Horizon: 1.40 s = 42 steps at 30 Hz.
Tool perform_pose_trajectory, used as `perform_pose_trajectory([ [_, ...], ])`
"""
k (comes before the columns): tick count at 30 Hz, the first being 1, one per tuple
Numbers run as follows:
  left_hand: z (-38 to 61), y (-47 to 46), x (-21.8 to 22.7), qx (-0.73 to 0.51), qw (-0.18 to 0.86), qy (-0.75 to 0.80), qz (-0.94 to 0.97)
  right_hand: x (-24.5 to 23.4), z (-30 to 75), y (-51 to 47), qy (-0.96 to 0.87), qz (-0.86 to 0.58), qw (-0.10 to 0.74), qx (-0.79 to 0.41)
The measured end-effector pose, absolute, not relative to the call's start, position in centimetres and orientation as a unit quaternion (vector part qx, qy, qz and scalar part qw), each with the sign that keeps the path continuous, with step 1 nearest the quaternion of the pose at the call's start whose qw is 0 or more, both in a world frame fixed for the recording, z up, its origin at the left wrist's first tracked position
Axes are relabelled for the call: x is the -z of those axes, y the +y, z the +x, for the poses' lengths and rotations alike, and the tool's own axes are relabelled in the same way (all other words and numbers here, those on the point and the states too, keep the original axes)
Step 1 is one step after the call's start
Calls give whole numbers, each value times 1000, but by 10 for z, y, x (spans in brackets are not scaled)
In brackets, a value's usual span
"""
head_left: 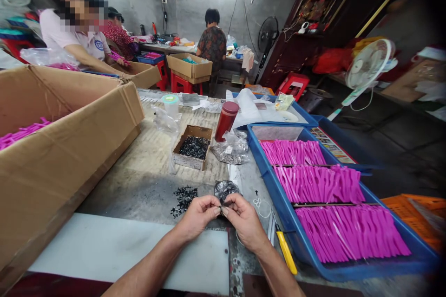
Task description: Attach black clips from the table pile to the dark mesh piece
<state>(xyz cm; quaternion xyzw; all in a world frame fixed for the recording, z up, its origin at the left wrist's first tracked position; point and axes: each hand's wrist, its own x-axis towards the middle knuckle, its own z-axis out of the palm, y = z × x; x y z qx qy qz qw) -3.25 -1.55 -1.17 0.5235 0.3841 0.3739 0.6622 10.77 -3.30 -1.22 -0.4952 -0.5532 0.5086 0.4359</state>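
Observation:
My left hand [198, 216] and my right hand [244, 220] meet above the table's near edge, fingertips pinched together on a small clear plastic bag of black screws [226, 191]. A loose heap of black screws [184, 197] lies just left of the bag. Behind it stands a small open carton of black screws [193, 147]. A white board [114, 250] lies under my forearms. A yellow-handled tool [286, 251] rests right of my right hand.
A blue tray [278, 195] on the right holds three rows of pink plastic pieces. A large cardboard box [62, 148] with pink pieces fills the left. A red bottle [226, 121] and clear bags stand mid-table. Other people work at the back; two fans stand at right.

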Motion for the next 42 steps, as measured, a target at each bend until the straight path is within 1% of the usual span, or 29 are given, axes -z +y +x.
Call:
perform_pose_trajectory([
  [6, -33, -15, 11, -379, 667, 386, 512, 16, 107, -33, -542, -492, 452, -510],
  [11, -32, -14, 10, -383, 689, 384, 481, 13, 106, -32, -496, -478, 487, -537],
  [15, -33, -14, 13, -387, 701, 380, 464, 13, 105, -32, -471, -471, 498, -555],
  [20, -38, -15, 12, -400, 687, 405, 451, 15, 108, -34, -467, -497, 501, -533],
  [23, -45, -8, 0, -410, 663, 430, 456, 14, 113, -37, -457, -525, 499, -516],
  [26, -57, 17, -20, -425, 602, 457, 497, 14, 118, -40, -449, -531, 506, -511],
  [27, -61, 29, -26, -432, 564, 475, 520, 15, 119, -41, -449, -532, 506, -509],
  [29, -69, 57, -37, -422, 433, 541, 584, 16, 120, -44, -455, -532, 508, -502],
  [30, -72, 72, -41, -424, 400, 557, 591, 17, 120, -45, -458, -532, 508, -499],
  [33, -79, 103, -47, -422, 329, 587, 608, 17, 120, -48, -464, -534, 504, -496],
  [35, -79, 109, -48, -419, 279, 598, 623, 16, 121, -50, -461, -540, 498, -498],
  [37, -76, 102, -48, -411, 242, 600, 643, 15, 123, -52, -460, -544, 494, -499],
  [39, -72, 85, -45, -393, 227, 591, 667, 15, 126, -53, -462, -546, 490, -498],
  [41, -69, 64, -39, -343, 229, 568, 712, 16, 128, -54, -462, -549, 488, -496],
  [42, -68, 54, -35, -288, 223, 549, 753, 17, 129, -55, -461, -552, 488, -494],
])
